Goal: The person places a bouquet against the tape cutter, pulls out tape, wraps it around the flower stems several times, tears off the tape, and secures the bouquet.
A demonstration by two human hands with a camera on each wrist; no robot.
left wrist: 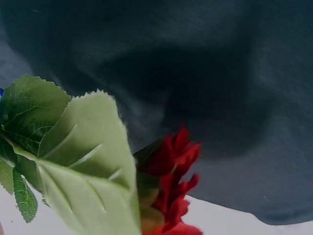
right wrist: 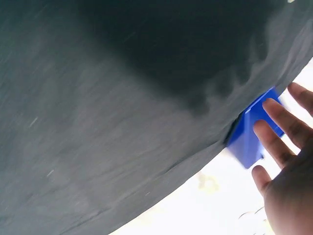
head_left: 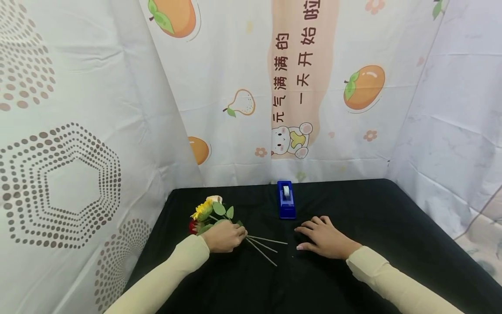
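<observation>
Chinese lettering [head_left: 280, 64] “元气满满的一天开始啦” on the back curtain [head_left: 329, 109]

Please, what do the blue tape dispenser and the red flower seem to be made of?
The blue tape dispenser looks like smooth, hard plastic: even colour, straight edges. The red flower is probably matte fabric, given its ruffled petals; plastic is possible.

Curtained booth — printed drapes [head_left: 235, 56], black-covered table [head_left: 353, 200]
</observation>
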